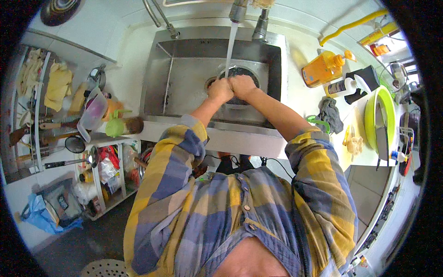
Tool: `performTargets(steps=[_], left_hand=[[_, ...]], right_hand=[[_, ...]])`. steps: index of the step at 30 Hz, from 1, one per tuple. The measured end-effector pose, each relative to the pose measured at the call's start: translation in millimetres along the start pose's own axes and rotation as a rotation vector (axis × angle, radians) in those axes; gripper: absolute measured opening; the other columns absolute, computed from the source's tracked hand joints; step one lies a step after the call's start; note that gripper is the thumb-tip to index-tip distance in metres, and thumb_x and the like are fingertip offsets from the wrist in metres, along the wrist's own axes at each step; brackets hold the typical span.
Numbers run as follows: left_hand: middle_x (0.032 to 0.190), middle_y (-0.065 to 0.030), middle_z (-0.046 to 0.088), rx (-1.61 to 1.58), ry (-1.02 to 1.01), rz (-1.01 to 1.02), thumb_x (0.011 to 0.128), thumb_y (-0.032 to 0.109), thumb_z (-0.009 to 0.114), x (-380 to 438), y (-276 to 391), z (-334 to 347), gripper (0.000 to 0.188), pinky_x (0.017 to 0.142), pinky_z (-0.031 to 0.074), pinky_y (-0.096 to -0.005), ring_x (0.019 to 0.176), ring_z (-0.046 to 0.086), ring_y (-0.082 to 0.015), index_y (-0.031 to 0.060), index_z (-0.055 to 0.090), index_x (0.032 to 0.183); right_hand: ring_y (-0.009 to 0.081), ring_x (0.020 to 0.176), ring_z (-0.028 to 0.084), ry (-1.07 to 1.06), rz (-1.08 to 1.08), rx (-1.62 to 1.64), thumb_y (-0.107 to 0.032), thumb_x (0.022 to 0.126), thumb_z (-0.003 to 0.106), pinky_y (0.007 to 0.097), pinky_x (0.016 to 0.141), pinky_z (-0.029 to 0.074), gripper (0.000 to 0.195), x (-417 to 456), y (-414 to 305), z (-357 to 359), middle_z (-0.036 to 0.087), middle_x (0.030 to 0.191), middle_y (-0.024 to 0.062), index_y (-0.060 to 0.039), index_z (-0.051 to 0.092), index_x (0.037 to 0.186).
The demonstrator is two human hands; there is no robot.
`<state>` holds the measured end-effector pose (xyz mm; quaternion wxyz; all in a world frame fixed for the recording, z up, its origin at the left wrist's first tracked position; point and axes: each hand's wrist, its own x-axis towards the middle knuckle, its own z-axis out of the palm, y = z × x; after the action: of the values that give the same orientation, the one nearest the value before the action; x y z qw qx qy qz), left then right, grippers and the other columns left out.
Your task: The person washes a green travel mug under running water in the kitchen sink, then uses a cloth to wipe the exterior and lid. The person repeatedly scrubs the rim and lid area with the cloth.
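My left hand (220,90) and my right hand (243,86) are curled into fists and pressed together over the stainless steel sink (187,79). Any item inside them is hidden by the fingers. A stream of water (231,48) runs from the faucet (238,13) and falls just behind my knuckles. Under my hands stands a dark round vessel (242,70) with a pale shiny rim, partly covered by my wrists. The sink drain (210,82) shows beside my left hand.
Right of the sink are an orange detergent bottle (320,71), a white spray bottle (339,87), a crumpled grey cloth (329,115) and a lime-green basin (371,121). At left are a green-lidded jar (116,127), a clear plastic pitcher (92,109) and a hanging ladle (92,156).
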<state>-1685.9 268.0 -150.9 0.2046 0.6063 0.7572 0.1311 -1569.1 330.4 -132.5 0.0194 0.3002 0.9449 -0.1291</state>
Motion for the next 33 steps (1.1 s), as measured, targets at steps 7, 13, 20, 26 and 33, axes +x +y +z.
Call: performTargets(steps=[7,13,20,26,33], left_hand=[[0.080,-0.0211,0.068,0.155,0.004,0.276,0.078,0.027,0.065,-10,-2,-5,0.039,0.067,0.054,-0.0511,0.074,0.068,-0.0381,0.0066,0.057,0.110],[0.078,-0.0121,0.068,0.184,0.025,0.505,0.074,0.029,0.072,-12,-5,-15,0.049,0.062,0.053,-0.0489,0.072,0.068,-0.0358,0.0150,0.054,0.117],[0.079,-0.0127,0.067,0.015,0.274,0.400,0.077,0.025,0.071,-13,-2,-16,0.040,0.065,0.051,-0.0490,0.078,0.067,-0.0359,0.0192,0.058,0.115],[0.076,-0.0107,0.069,-0.502,0.059,-0.167,0.090,0.034,0.058,7,-12,2,0.028,0.066,0.051,-0.0391,0.067,0.065,-0.0248,0.0089,0.068,0.082],[0.065,-0.0031,0.060,-0.734,-0.132,-0.532,0.087,0.035,0.063,4,-35,24,0.035,0.042,0.040,-0.0349,0.057,0.054,-0.0149,0.0022,0.061,0.076]], right_hand=[[0.0384,0.087,0.067,-0.110,0.249,0.262,-0.027,0.070,0.064,0.0449,0.080,0.054,0.027,-20,-7,-13,0.069,0.087,0.0216,-0.0027,0.070,0.080],[0.0325,0.064,0.065,-0.247,0.271,0.739,-0.024,0.068,0.065,0.0418,0.060,0.052,0.026,-29,-2,-15,0.069,0.077,0.0186,0.0010,0.067,0.076],[0.0051,0.050,0.038,-0.564,0.380,1.467,-0.030,0.081,0.073,0.0217,0.039,0.029,0.030,-36,13,-36,0.046,0.066,-0.0022,-0.0082,0.059,0.096],[0.0166,0.077,0.061,0.205,0.285,0.674,-0.026,0.089,0.067,0.0319,0.068,0.050,0.040,-3,127,-43,0.068,0.088,0.0084,0.0062,0.063,0.112],[0.0303,0.070,0.068,0.330,0.430,0.491,-0.040,0.095,0.055,0.0403,0.064,0.051,0.043,18,147,-67,0.069,0.075,0.0171,-0.0014,0.070,0.084]])
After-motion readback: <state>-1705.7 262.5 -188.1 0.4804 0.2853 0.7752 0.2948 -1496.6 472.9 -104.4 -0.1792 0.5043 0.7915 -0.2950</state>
